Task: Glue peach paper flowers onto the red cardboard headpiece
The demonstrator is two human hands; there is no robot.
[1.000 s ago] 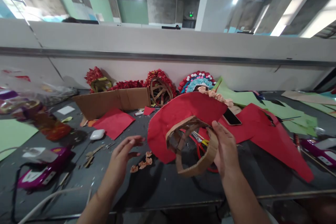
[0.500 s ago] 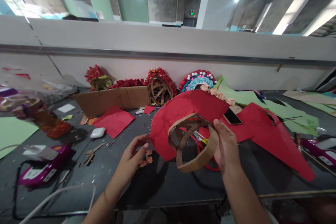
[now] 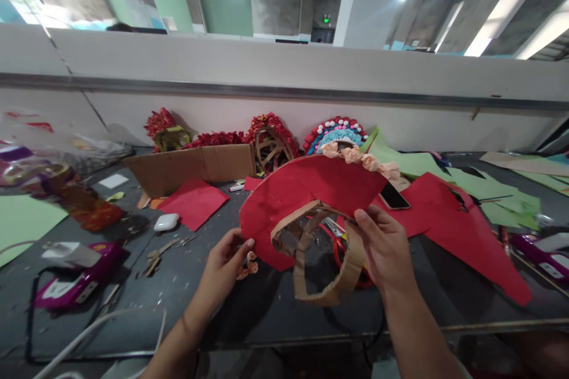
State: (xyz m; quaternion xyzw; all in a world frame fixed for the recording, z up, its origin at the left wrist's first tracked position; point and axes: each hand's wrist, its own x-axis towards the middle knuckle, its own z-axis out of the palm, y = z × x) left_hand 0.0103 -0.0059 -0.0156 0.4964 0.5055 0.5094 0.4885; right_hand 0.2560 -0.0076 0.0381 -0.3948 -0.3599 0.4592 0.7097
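The right hand (image 3: pixel 386 249) grasps the cardboard band (image 3: pixel 351 263) fixed to a red crescent (image 3: pixel 287 192); the left hand (image 3: pixel 226 263) pinches the crescent's left edge, thumb in front. The piece is tilted over the tabletop (image 3: pixel 271 320), peach flowers (image 3: pixel 351 155) along its upper rim. The step looks like steadying or turning it; the next move seems to call for even support on both sides. Farther out, markings on the purple device (image 3: pixel 82 284), plastic bag (image 3: pixel 40 126) and green sign (image 3: pixel 326 19) are too small to read.
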